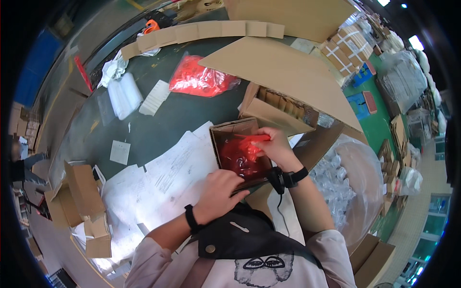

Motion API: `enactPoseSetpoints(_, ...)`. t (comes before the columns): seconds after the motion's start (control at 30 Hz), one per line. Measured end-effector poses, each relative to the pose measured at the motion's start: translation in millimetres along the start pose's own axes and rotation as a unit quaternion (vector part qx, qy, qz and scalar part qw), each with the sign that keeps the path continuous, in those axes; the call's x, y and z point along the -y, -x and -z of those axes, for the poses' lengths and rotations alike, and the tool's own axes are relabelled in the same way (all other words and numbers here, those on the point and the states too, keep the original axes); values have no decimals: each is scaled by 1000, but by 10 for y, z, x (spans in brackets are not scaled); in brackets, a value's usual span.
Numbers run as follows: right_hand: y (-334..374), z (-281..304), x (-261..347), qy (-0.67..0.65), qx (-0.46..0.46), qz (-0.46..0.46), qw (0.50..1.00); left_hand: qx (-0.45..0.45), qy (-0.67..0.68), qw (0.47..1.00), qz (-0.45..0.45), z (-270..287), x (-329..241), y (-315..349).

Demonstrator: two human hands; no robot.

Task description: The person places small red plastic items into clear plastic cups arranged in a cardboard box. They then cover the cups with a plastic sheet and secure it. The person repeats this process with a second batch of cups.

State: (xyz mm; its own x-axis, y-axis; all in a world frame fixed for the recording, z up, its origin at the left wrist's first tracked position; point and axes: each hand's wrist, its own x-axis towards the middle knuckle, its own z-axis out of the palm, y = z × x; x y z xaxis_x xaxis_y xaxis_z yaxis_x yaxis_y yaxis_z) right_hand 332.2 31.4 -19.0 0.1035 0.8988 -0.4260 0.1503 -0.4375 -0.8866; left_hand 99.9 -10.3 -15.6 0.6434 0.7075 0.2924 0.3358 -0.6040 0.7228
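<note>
Your right hand (277, 145) is pinching red plastic (251, 148), fingers nearly closed, over the box (235, 127) beneath it, while your half-open left hand (218, 194) is apparently steadying that box's near corner.

The held piece (253, 142) is bright red, and deeper, glossy red shows inside the plain brown box (235, 126). The tabletop (156, 134) is dark green. White paper sheets (161, 170) carry faint grey lines of print. The clear plastic bag (204, 79) looks vivid red. Both wristbands (191, 218) are black. The pale garment (225, 271) bears a black line drawing. The brown carton (342, 47) is crossed with white; the floor (376, 129) at right is green.
</note>
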Motion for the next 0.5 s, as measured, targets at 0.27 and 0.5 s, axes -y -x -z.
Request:
enactPoseSetpoints(0.27,304,-261,106,-289,71,-30,954,61,864,457,203,-84,213,-546)
enactPoseSetpoints(0.5,438,-518,-300,338,-126,276,891,-155,802,471,334,-537,331,-578)
